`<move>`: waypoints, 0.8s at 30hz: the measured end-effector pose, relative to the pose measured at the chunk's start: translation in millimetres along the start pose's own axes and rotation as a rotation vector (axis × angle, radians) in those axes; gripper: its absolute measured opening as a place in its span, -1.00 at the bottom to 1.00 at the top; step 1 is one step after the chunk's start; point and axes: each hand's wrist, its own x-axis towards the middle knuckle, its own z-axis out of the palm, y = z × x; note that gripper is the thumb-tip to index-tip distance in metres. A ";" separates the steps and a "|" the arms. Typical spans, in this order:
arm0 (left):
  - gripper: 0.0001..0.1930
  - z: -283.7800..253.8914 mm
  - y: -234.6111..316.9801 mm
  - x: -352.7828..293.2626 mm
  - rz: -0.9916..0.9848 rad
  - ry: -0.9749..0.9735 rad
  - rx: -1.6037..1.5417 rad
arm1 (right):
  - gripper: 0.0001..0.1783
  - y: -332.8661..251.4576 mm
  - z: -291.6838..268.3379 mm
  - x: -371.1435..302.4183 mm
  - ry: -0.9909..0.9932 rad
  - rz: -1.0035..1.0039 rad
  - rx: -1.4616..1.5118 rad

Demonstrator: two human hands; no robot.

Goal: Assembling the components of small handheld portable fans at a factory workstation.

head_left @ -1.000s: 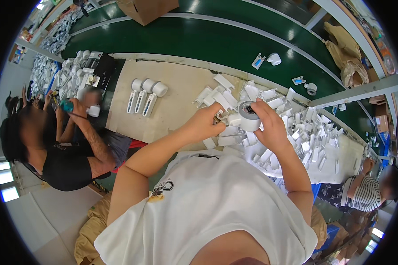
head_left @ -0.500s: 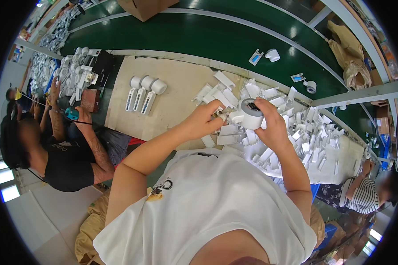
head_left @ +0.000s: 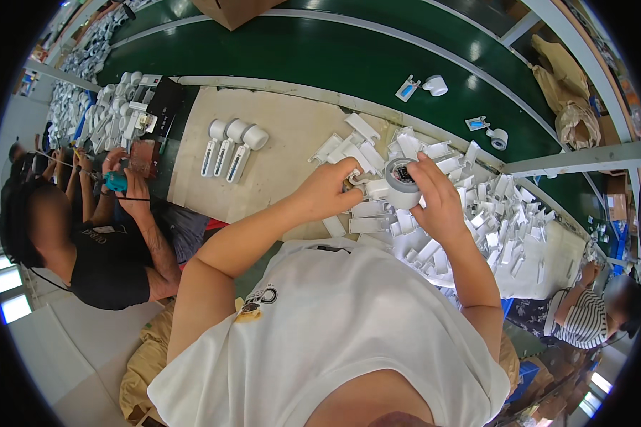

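Observation:
My right hand (head_left: 438, 199) grips a round white housing with a grey rim (head_left: 404, 198); its open top shows dark parts inside. A short white stem points from the housing toward my left hand (head_left: 324, 191). The left fingers are pinched together at the end of that stem; what they hold is hidden by the fingers. Both hands are above a spread of white plastic covers (head_left: 370, 210). Left of my hands, three white stick-shaped pieces with round heads (head_left: 228, 147) lie side by side on the beige board (head_left: 192, 178).
A large heap of small white plastic parts (head_left: 502, 220) covers the board at right. Beyond the board's raised edge, two loose sets of round-headed parts (head_left: 436, 86) lie on the green surface (head_left: 335, 53). A co-worker (head_left: 121, 260) at left holds a teal power tool (head_left: 115, 181). Another person (head_left: 584, 313) sits at right.
The housing has shifted and tipped slightly in my right hand, and my right fingers have moved a little over its rim. My left fingers stay near the stem.

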 end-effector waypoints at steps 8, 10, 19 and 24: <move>-0.68 17.6 -15.9 -2.3 0.033 -0.194 0.279 | -0.47 8.9 9.1 11.2 -0.434 0.425 0.913; -0.65 20.5 -15.5 -5.8 -0.019 -0.302 0.268 | -0.50 15.9 17.6 12.9 -0.542 0.425 0.899; -0.73 4.7 -40.1 -10.0 -0.470 -0.086 -0.872 | -0.61 78.0 111.6 37.7 -0.400 0.463 0.901; -0.63 -8.9 -58.6 -1.1 -0.333 0.072 -1.327 | -0.36 138.3 167.5 62.4 -0.447 -0.286 -0.111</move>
